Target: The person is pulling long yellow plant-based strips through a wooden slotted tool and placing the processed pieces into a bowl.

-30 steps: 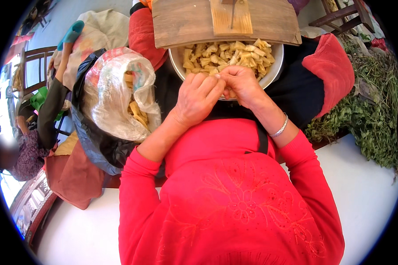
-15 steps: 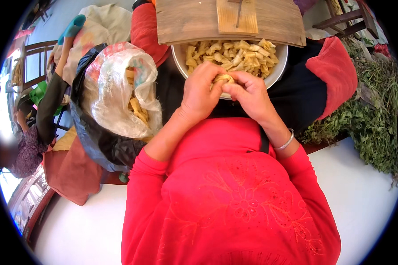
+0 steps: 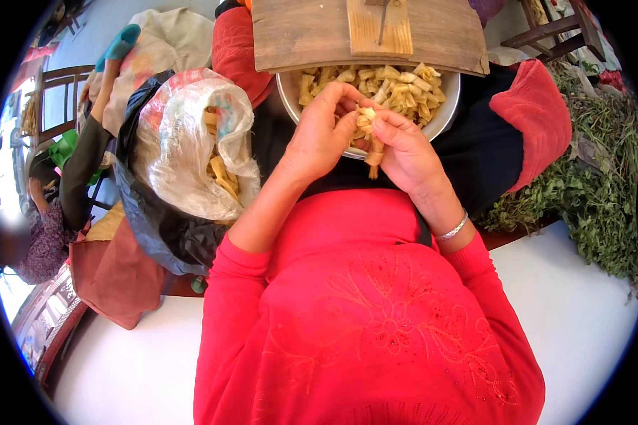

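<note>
Over the near rim of a metal basin point(image 3: 452, 117) I hold a knotted pale-yellow strip point(image 3: 366, 122) between both hands. Its twisted bunch sits up at the fingertips, and a tail hangs down beside my right palm. My left hand point(image 3: 317, 134) pinches the strip from the left with thumb and fingers. From the right, my right hand point(image 3: 410, 152) presses its thumb against it. Inside the basin lies a heap of similar folded yellow strips point(image 3: 404, 88). What exactly the strip is made of I cannot tell.
A wooden board point(image 3: 298, 32) lies across the basin's far side. To my left stands a plastic-lined sack point(image 3: 170, 159) with more yellow strips. Cut green plants point(image 3: 588, 191) are piled at right. Another person point(image 3: 46, 234) sits at far left.
My fingers have shifted round the strip, the left hand rising a little. More of the strip shows now, its tail hanging down where it was mostly covered before.
</note>
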Motion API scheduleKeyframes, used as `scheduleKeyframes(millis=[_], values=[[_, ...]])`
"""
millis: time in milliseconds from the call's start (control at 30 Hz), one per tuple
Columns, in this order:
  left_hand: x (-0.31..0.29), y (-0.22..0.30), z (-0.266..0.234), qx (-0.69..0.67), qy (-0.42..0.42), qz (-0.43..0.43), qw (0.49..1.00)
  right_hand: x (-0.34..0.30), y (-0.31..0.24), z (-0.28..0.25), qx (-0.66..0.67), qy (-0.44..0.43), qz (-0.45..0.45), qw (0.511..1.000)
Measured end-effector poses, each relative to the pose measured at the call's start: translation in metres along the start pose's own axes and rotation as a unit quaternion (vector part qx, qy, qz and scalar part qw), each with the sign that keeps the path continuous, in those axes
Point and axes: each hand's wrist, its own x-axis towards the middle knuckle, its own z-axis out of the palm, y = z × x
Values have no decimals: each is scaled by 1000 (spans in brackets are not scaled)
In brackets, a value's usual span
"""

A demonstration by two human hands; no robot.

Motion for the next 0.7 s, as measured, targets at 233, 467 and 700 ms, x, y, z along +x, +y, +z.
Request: scheduleKeyframes(millis=[233, 467, 700], values=[[-13, -11, 4, 220, 100, 212, 947, -8, -2, 4, -105, -28, -37, 993], [-24, -1, 2, -102, -39, 36, 993, -5, -12, -2, -102, -43, -93, 990], [-20, -17, 2, -117, -77, -98, 985, 5, -17, -5, -231, 31, -89, 968]])
